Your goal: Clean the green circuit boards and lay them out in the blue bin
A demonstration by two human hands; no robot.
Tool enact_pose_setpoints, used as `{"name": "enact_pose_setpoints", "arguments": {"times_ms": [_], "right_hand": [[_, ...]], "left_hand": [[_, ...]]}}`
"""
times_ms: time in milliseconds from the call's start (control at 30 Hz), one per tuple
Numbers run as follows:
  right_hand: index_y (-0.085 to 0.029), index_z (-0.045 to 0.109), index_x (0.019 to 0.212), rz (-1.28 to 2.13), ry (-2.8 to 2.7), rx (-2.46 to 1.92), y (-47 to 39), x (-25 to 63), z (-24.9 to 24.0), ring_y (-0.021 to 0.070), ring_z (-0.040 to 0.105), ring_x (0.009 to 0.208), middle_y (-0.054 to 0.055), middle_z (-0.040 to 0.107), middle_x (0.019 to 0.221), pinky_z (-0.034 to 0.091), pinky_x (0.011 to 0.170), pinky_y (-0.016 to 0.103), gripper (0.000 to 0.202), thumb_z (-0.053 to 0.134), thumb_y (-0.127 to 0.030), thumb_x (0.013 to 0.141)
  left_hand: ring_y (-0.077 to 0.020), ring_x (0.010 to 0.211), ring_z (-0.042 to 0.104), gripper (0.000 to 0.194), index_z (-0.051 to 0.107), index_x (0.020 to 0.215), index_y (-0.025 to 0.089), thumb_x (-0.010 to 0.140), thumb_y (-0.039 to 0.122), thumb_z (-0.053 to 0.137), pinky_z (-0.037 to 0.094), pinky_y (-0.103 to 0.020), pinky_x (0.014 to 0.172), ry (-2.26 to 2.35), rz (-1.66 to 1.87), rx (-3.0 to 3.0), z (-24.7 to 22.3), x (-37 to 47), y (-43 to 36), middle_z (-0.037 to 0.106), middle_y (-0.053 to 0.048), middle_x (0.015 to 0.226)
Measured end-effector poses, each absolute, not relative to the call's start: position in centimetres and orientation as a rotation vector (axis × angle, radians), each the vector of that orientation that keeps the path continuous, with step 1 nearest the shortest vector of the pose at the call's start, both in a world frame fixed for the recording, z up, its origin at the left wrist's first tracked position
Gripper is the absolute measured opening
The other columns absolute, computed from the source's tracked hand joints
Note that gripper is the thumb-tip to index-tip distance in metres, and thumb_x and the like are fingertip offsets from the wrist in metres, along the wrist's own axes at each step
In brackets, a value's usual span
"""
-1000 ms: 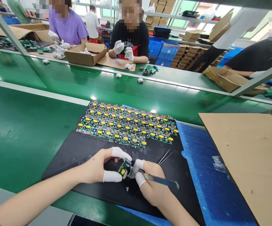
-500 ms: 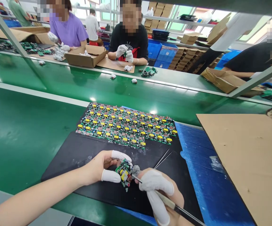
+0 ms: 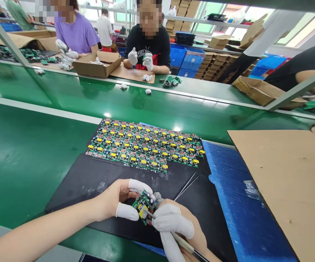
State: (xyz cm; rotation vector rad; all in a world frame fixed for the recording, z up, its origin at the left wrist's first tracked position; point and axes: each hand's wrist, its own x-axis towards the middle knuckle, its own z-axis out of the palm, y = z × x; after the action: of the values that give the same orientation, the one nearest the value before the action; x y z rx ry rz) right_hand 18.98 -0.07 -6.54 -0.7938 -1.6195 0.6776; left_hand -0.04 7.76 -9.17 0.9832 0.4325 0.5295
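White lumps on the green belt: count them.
3: first lump at the picture's left, second lump left of centre, third lump right of the second. Others may be hidden.

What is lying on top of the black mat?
Circuit boards in rows, and the prongs of tweezers. The left hand holds another circuit board over the black mat. Hidden: its surface beneath the rows, and the tweezers' other end, behind the right hand.

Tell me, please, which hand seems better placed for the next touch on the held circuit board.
Probably the right hand: it grips the tool, tip at the circuit board, which the left hand holds.
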Motion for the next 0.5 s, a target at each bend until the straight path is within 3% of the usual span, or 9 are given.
{"name": "enact_pose_setpoints", "arguments": {"times_ms": [167, 333, 500], "right_hand": [[-0.030, 0.063, 0.106, 0.700, -1.632, -0.751, -0.1, 19.1, -6.4, 0.0199, 0.066, 0.063, 0.005, 0.072, 0.074, 0.052, 0.058, 0.030, 0.031, 0.051, -0.008, 0.087], [-0.029, 0.064, 0.105, 0.773, -1.591, -0.767, 0.1, 19.5, -6.0, 0.0192, 0.066, 0.063, 0.005, 0.069, 0.073, 0.051, 0.056, 0.029, 0.024, 0.049, -0.017, 0.093], [-0.024, 0.065, 0.092, 0.783, -1.550, -0.759, 0.3, 19.4, -5.7, 0.0176, 0.063, 0.058, 0.004, 0.065, 0.066, 0.051, 0.053, 0.027, 0.017, 0.049, -0.022, 0.095]], "left_hand": [[-0.0244, 0.101, 0.066, 0.057, 0.071, 0.112, 0.019, 0.062, 0.041, 0.089, 0.048, -0.038, 0.093, 0.408, 0.543, 1.046, -9.5, -0.2, 7.7, 0.074, -0.010, 0.104], [-0.0210, 0.088, 0.060, 0.059, 0.071, 0.109, 0.017, 0.064, 0.053, 0.085, 0.046, -0.035, 0.086, 0.449, 0.518, 1.189, -8.9, -0.4, 7.7, 0.070, -0.009, 0.100], [-0.0207, 0.088, 0.053, 0.058, 0.072, 0.107, 0.018, 0.066, 0.057, 0.081, 0.042, -0.034, 0.084, 0.465, 0.517, 1.236, -8.2, -0.3, 7.7, 0.064, -0.007, 0.099]]}}
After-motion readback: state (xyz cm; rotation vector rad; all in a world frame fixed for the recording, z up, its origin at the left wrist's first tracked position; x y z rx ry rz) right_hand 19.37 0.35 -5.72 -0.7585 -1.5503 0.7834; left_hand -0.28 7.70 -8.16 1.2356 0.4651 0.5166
